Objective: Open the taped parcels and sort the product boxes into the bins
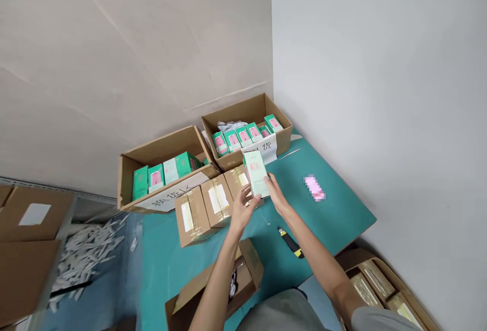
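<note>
Seemingly partway: pale green box [257, 169] aloft over worktop [338, 214], short of far edge, left hand [242, 210] and right hand [277, 194] fingers clamped on lower half. Near-edge carton [251, 265] open; 3 taped cartons [216, 199] farther back, apparently unopened.

On your teal table [342, 211], you have a black-and-yellow utility knife [291, 243] towards the near edge and a pink, blurred-out item [314, 188] closer to the right edge, beside the pale wall [388, 92]. Past the left edge, you see white strips [87, 252] heaped on the floor and brown cartons [43, 199].
</note>
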The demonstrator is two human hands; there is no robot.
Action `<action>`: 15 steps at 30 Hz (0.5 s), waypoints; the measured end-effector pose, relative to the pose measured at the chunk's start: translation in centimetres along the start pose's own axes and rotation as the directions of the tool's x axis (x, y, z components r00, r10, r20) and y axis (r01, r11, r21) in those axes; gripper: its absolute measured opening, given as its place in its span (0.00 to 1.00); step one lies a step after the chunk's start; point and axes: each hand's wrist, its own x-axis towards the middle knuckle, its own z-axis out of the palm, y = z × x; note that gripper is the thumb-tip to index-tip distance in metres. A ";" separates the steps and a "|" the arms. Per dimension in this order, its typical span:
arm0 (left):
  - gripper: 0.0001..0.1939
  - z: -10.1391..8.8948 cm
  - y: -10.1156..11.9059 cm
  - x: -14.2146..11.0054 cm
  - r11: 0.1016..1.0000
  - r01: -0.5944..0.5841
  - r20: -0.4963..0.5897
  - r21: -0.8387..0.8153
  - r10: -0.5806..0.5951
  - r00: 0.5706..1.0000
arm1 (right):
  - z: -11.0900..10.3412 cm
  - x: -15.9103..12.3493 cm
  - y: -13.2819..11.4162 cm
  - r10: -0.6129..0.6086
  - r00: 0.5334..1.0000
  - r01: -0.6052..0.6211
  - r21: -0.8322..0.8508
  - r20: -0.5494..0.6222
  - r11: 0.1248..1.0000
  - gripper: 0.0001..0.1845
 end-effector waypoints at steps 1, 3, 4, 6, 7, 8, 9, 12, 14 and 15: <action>0.39 1.1 0.2 1.9 1.000 -0.026 0.000 -0.003 0.026 1.000 | -0.5 1.8 -0.7 -0.051 0.998 0.052 -0.051 0.022 0.997 0.25; 0.36 3.2 0.8 6.0 0.995 -0.095 0.018 -0.009 0.095 0.995 | -1.2 5.9 -2.3 -0.147 0.986 0.156 -0.136 0.072 0.978 0.27; 0.35 4.2 1.3 8.2 0.991 -0.135 0.034 -0.014 0.136 0.990 | -1.4 8.3 -3.1 -0.181 0.979 0.195 -0.168 0.094 0.966 0.28; 0.33 6.1 2.4 12.8 0.979 -0.201 0.068 -0.010 0.202 0.977 | -1.4 13.2 -5.0 -0.216 0.968 0.240 -0.222 0.128 0.945 0.32; 0.33 7.0 3.1 15.1 0.976 -0.217 0.074 0.001 0.216 0.973 | -1.4 15.8 -6.0 -0.229 0.963 0.258 -0.244 0.143 0.935 0.33; 0.33 7.8 3.7 17.3 0.974 -0.224 0.076 0.014 0.223 0.972 | -1.3 18.3 -6.9 -0.242 0.958 0.276 -0.267 0.155 0.923 0.34; 0.32 8.5 4.2 19.5 0.971 -0.239 0.075 0.025 0.236 0.969 | -1.2 20.7 -7.7 -0.256 0.952 0.295 -0.284 0.167 0.912 0.34; 0.29 10.1 5.3 25.2 0.948 -0.311 0.076 0.069 0.306 0.949 | -0.9 27.0 -9.2 -0.286 0.928 0.351 -0.304 0.238 0.886 0.35; 0.27 10.7 5.2 28.3 0.932 -0.338 0.076 0.135 0.330 0.941 | -1.0 30.1 -9.5 -0.282 0.915 0.369 -0.311 0.290 0.876 0.34; 0.25 10.8 5.0 29.6 0.924 -0.335 0.072 0.188 0.327 0.942 | -1.1 31.2 -9.5 -0.272 0.909 0.374 -0.330 0.315 0.867 0.34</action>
